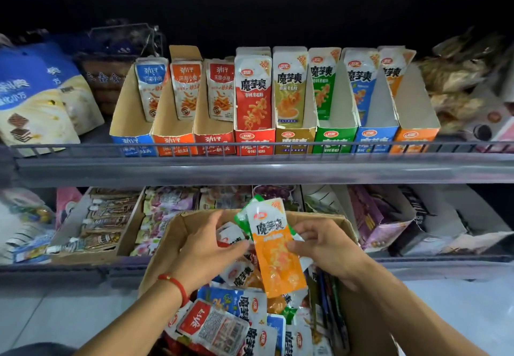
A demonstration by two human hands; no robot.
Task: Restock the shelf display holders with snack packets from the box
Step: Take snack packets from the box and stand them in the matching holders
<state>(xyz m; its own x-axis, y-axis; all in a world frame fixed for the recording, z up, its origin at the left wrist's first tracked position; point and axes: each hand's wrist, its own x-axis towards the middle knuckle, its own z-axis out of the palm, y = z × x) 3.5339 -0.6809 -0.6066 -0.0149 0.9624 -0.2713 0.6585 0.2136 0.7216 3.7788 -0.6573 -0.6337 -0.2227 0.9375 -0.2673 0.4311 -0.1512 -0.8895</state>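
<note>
Cardboard box [345, 226] of snack packets [222, 325], orange packet [278, 250] pinched above

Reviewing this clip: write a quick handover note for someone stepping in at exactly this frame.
Left hand: fingers curled at the left edge of the packets held above the cardboard box, seemingly pinching them.
Right hand: pinches the orange packet from the right; a green packet sits behind it.
Box holds many mixed packets, red, blue and orange.
Upper shelf: the red holder and yellow holder look full; the green holder, blue holder and orange holder are part empty.
Left: the orange packet likely goes to the orange holder, far right; keep sorting by colour.
</note>
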